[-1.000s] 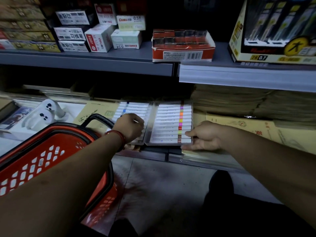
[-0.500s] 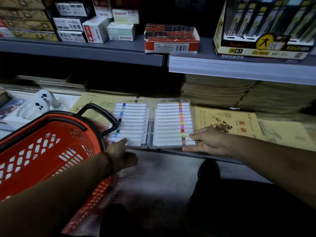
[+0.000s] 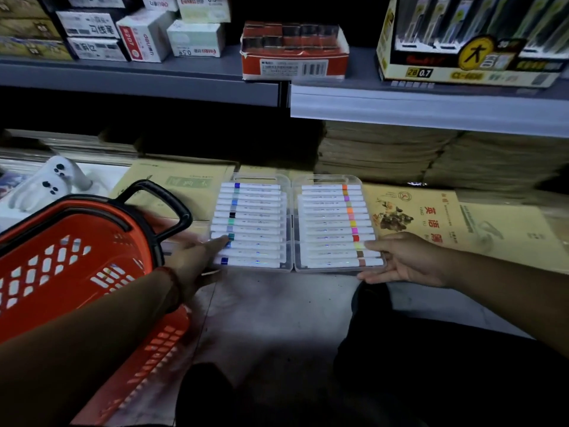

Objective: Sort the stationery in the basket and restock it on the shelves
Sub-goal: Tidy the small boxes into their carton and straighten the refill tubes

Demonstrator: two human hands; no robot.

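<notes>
Marker case (image 3: 334,224) lies open on the exercise books (image 3: 431,217), markers running crosswise. Left hand (image 3: 200,257), fingers straight, touches its left half; right hand (image 3: 406,261), released and flat, touches its right corner.

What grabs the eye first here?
The open clear plastic case of white markers with coloured bands lies flat in the centre of the view. The left hand has straight fingers on its left half, and the right hand lies flat at its right front corner. The red plastic shopping basket with a black handle fills the lower left.
</notes>
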